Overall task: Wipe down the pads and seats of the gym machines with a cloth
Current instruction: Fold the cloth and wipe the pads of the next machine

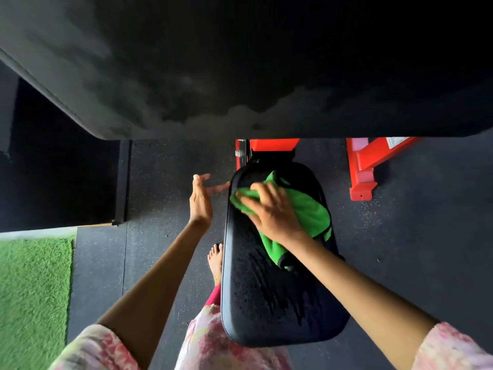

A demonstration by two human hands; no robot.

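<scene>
Nearest me is the rounded near end of the long black textured seat pad, its long axis running straight away from me toward the red frame, the far end narrower than the near one. Wet streaks show on its near half. My bare foot stands on the floor just beside the pad's left edge.

My right hand lies on the far half of the pad, fingers spread and pressing down on the crumpled bright green cloth. The cloth stretches from the pad's far-left edge back toward its right edge, with a tail trailing nearer to me under my wrist. My left hand hangs in the air off the pad's left side, palm turned toward it, fingers straight and holding nothing, its fingertips close to the far-left edge; I cannot tell whether they touch.

The dark speckled rubber floor spreads around. A patch of green artificial turf lies at my near left. Beyond the pad's far end stands the red metal machine frame, and above it a large dark padded surface looms, hiding everything farther.
</scene>
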